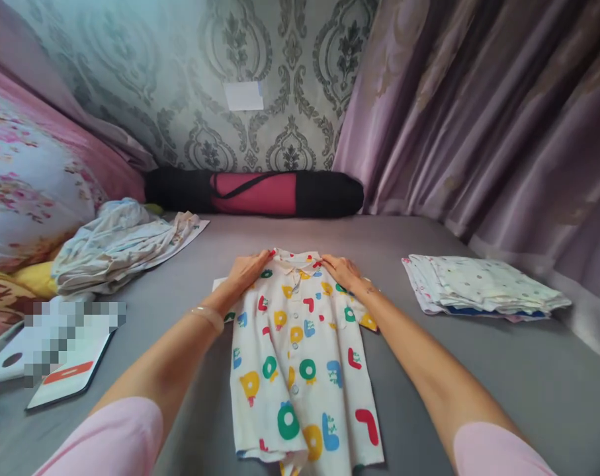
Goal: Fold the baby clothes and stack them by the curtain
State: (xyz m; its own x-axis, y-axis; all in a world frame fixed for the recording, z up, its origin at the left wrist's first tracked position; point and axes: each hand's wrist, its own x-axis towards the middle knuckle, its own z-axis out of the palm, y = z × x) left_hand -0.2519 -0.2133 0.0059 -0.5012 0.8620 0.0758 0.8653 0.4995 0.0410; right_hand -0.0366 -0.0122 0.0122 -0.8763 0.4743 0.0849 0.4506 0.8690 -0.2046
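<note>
A white short-sleeved shirt (300, 350) with a collar and front buttons lies front side up on the grey bed sheet (190, 423). Its print is of red, yellow, green and blue letter-like shapes. At the shoulder beside the collar, on the left, my left hand (247, 271) grips the cloth with its fingers together. My right hand (343, 272) holds the opposite shoulder near the collar in the same way. Both sleeves spread outward, partly under my hands and forearms. The shirt's lower hem is rumpled, with one corner folded.
On the right is a stack of folded clothes (483, 287). A loose heap of clothes (116, 244) lies at the left, near a flowered pillow (26, 172) and a tablet-like device (74, 377). Against the wall rests a black and red long bag (260, 193).
</note>
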